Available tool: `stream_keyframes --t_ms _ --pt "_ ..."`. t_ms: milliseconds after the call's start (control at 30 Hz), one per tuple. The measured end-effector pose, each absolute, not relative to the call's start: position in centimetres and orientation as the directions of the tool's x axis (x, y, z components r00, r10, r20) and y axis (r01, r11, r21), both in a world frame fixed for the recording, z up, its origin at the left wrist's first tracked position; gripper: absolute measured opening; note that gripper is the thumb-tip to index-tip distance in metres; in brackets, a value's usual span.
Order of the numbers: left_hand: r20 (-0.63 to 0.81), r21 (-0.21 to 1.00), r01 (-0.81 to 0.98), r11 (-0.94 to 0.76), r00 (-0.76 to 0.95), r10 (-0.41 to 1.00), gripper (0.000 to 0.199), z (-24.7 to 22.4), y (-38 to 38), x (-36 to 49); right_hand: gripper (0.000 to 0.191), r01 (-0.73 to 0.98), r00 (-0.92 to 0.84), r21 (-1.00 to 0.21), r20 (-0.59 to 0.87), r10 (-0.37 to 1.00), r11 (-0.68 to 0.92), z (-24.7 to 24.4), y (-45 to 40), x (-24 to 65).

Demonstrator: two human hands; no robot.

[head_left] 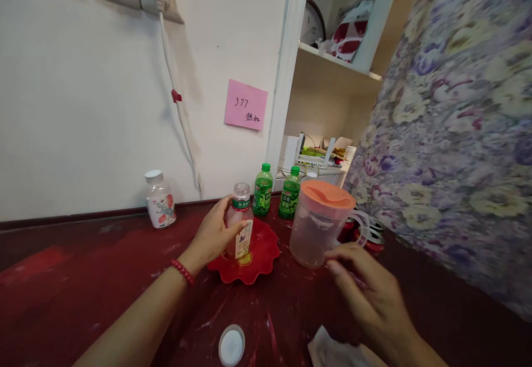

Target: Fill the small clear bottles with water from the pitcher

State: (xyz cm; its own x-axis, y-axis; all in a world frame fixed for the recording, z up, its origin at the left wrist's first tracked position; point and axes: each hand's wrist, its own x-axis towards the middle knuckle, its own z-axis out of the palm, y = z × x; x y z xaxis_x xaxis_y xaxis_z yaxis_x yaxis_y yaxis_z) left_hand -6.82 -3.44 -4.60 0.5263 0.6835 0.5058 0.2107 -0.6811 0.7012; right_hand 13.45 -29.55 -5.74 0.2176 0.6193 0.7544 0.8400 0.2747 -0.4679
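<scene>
- Clear bottle [243,239]: uncapped and nearly upright, it stood out over the middle of a red scalloped plate [266,259]; whether its base touched the plate could not be told. Clock positions were read from the plate's centre.
- Left hand [214,235]: it reached in from 8 o'clock, fingers and thumb clasped around the bottle below its green neck band. A red beaded bracelet [182,271] circled the wrist.
- Right hand [368,286]: it lay between 3 and 4 o'clock, thumb and forefinger tips close to the lower wall of a translucent pitcher [310,236]; whether they had closed on anything could not be told.
- Pitcher: it stood upright between 2 and 3 o'clock, topped by an orange lid [328,196], with cans [374,238] behind its handle.
- Green bottles [262,192]: two, capped, stood side by side near the wall between 12 and 2 o'clock.
- White-capped jar [161,205]: printed with a coloured design, it stood at 10 o'clock, well apart.
- White cap [231,346]: it lay on the dark red tabletop [103,300] at 6 o'clock.
- Pink note [246,105]: bearing "377", it was on the wall at 12 o'clock.
</scene>
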Motion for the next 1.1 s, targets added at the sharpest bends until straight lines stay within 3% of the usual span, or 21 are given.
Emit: stream_keyframes --t_ms 100,167,233,300,367,467,533,567,633,700,733,800,967,1100 --pt "0.496 0.708 0.206 -0.675 0.536 0.683 0.061 -4.5 -3.6 -6.8 0.013 0.811 -0.101 -0.482 0.442 0.891 0.331 -5.3 -27.2 9.6" --pt "0.495 0.709 0.203 -0.675 0.538 0.682 0.060 -4.4 -3.7 -6.8 0.017 0.834 -0.276 -0.412 0.267 0.924 0.368 -6.4 -25.3 7.4" --pt "0.496 0.709 0.201 -0.676 0.540 0.680 0.060 -4.5 -3.7 -6.8 0.037 0.851 -0.410 -0.301 0.133 0.902 0.431 -8.4 -23.4 5.6" --pt "0.496 0.710 0.197 -0.676 0.542 0.679 0.060 -4.5 -3.6 -6.8 0.056 0.875 -0.456 -0.160 0.040 0.889 0.456 -10.4 -21.7 4.0" --pt "0.494 0.711 0.198 -0.675 0.542 0.680 0.060 -4.5 -3.6 -6.8 0.051 0.888 -0.452 -0.104 -0.035 0.891 0.447 -11.9 -20.4 2.8" --pt "0.493 0.712 0.205 -0.672 0.535 0.686 0.060 -4.5 -3.6 -6.8 0.029 0.914 -0.406 -0.071 -0.099 0.909 0.400 -12.4 -19.5 1.9" --pt "0.493 0.717 0.200 -0.668 0.531 0.689 0.059 -4.6 -3.7 -6.8 0.030 0.923 -0.384 -0.085 -0.121 0.915 0.376 -11.1 -19.6 2.2" --pt "0.493 0.722 0.194 -0.664 0.529 0.690 0.059 -4.7 -3.7 -6.8 0.035 0.922 -0.381 -0.128 -0.121 0.917 0.366 -9.9 -19.8 2.7" --pt "0.496 0.733 0.176 -0.657 0.523 0.693 0.059 -4.9 -3.6 -6.8 0.049 0.885 -0.329 -0.369 -0.062 0.942 0.285 -6.9 -20.5 3.7" --pt "0.501 0.743 0.148 -0.653 0.523 0.689 0.059 -5.2 -3.5 -6.7 0.036 0.726 -0.236 -0.639 0.117 0.965 0.255 -3.5 -21.1 4.7" --pt "0.506 0.747 0.129 -0.652 0.526 0.683 0.059 -5.3 -3.5 -6.7 0.031 0.654 -0.172 -0.702 0.225 0.959 0.282 -2.0 -21.3 5.1" --pt "0.518 0.749 0.091 -0.656 0.536 0.666 0.059 -5.4 -3.3 -6.8 0.029 0.567 -0.096 -0.744 0.367 0.925 0.354 0.4 -21.1 5.9" --pt "0.513 0.780 0.030 -0.625 0.542 0.666 0.059 -5.4 -3.4 -6.9 0.041 0.485 0.108 -0.704 0.637 0.763 0.519 2.3 -17.1 7.8" --pt "0.501 0.799 0.028 -0.600 0.521 0.691 0.064 -5.3 -3.5 -6.8 0.034 0.398 0.290 -0.729 0.676 0.677 0.557 1.6 -12.4 8.9"
